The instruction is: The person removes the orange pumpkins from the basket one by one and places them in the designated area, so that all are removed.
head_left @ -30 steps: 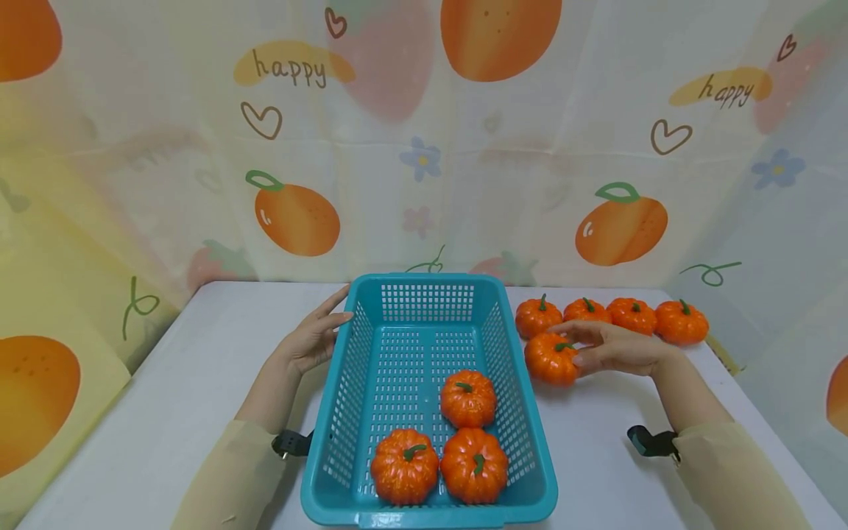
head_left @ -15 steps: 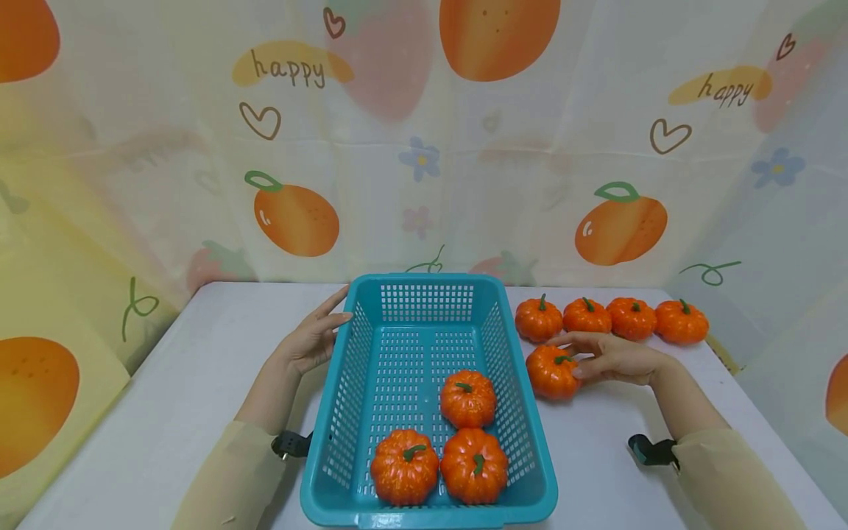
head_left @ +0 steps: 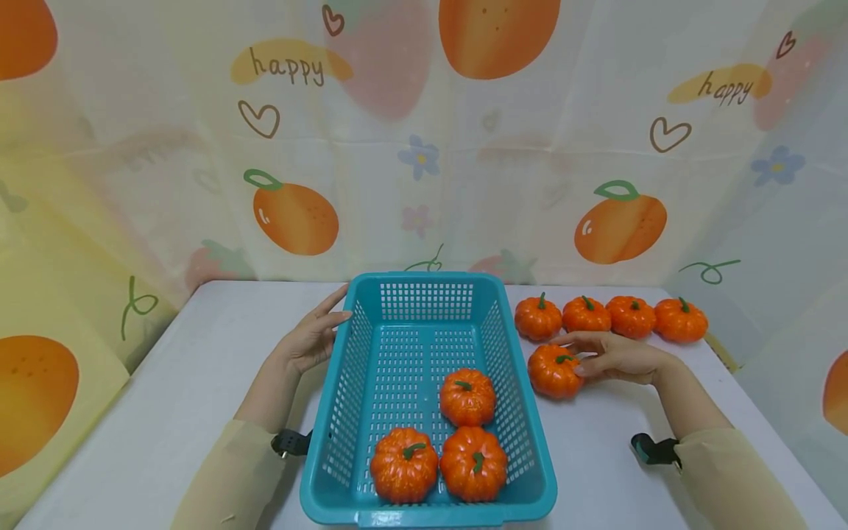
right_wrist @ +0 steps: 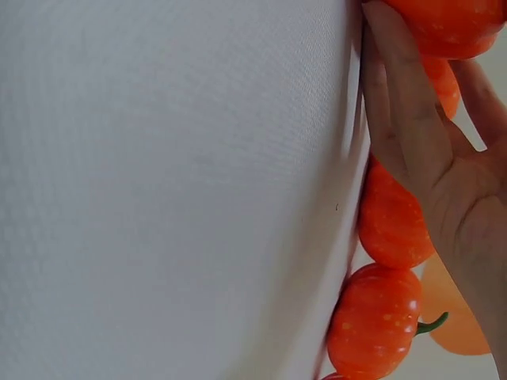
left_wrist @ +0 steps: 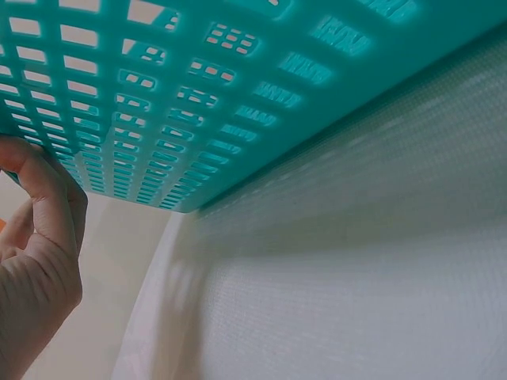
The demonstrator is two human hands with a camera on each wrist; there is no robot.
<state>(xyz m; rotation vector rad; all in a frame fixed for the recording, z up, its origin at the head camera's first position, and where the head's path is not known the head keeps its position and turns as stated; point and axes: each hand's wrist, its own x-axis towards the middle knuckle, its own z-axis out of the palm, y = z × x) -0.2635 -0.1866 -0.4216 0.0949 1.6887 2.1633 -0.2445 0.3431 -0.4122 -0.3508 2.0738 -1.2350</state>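
A blue-green plastic basket (head_left: 334, 412) with slotted walls stands in the middle of the table in the head view. My left hand (head_left: 313, 340) holds its left side near the far corner, the thumb at the rim; in the left wrist view the fingers (left_wrist: 49, 202) bend against the slotted wall. Just right of the basket, my right hand (head_left: 616, 358) grips a small orange pumpkin (head_left: 553, 374) with a green stem, thumb on the near side and fingers behind. In the right wrist view, fingertips reach under this pumpkin (right_wrist: 451, 24), close to the tabletop.
Inside the basket sit three orange pumpkins, one (head_left: 467, 397) behind a left one (head_left: 404, 465) and a right one (head_left: 473, 465). Several more pumpkins (head_left: 632, 317) line the table's far right edge. A patterned cloth (head_left: 490, 221) hangs behind the white table (head_left: 165, 397).
My right hand has brought its pumpkin slightly down and nearer, away from the far row, and then stayed almost still. The left hand and the basket have not moved.
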